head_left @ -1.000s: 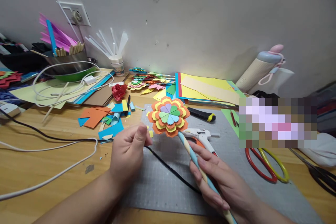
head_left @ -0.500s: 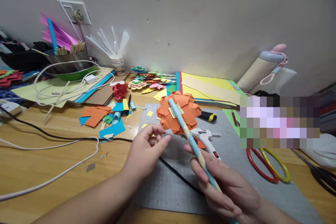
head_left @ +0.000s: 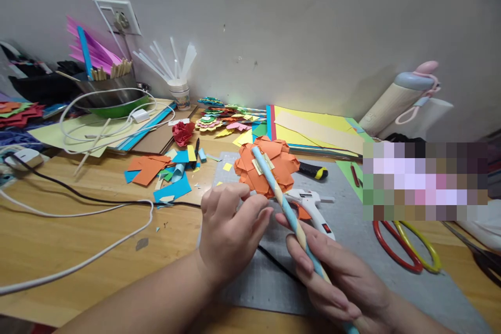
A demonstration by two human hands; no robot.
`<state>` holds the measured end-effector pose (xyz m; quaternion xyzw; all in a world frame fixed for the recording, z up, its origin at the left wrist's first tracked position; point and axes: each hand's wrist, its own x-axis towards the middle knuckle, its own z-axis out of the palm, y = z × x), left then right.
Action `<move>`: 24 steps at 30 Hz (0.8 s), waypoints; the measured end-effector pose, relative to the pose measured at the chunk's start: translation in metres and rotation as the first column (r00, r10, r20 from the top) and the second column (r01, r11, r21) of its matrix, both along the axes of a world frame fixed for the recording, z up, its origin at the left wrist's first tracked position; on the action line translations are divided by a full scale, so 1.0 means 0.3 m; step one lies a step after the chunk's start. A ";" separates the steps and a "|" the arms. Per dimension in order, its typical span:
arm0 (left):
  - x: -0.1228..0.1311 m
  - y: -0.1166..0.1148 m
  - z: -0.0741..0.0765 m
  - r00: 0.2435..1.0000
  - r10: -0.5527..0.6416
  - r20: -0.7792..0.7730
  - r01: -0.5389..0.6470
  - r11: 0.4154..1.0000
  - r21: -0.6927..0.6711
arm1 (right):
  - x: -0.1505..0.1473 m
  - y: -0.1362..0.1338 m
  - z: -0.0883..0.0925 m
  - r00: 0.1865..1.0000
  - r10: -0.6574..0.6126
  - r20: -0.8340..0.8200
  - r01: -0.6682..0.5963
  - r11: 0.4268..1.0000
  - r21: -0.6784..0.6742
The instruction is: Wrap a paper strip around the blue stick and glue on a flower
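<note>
An orange folded-paper flower (head_left: 284, 167) faces away, a small pale paper patch on its back. Against that patch lies the end of a blue-and-cream striped paper stick (head_left: 290, 215), which slants down to the lower right. My right hand (head_left: 336, 271) is closed around this stick. Just below the flower's left edge is my left hand (head_left: 235, 229), its fingers bent and the thumb apart from them, with nothing visible in it. Whether its fingertips touch the flower is unclear. A white glue gun (head_left: 315, 211) lies partly hidden behind the stick.
A grey cutting mat (head_left: 250, 287) lies under my hands. Paper scraps (head_left: 174, 188) and a cable (head_left: 97, 253) are at left. Behind stand a cup of glue sticks (head_left: 180, 95) and a yellow paper stack (head_left: 321, 120). Scissors (head_left: 397, 253) and a black-yellow cutter (head_left: 311, 170) lie right.
My left hand has moved right, toward the stick, and turned so its back shows more. My right hand keeps its hold on the stick. The view has shifted slightly left.
</note>
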<state>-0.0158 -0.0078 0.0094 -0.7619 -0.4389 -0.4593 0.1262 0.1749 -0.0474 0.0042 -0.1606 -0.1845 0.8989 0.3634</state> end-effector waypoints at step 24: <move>0.005 0.031 0.012 0.984 -0.045 0.171 0.076 0.981 -0.179 | -0.001 0.004 0.000 0.995 -0.017 0.095 0.019 1.000 -0.015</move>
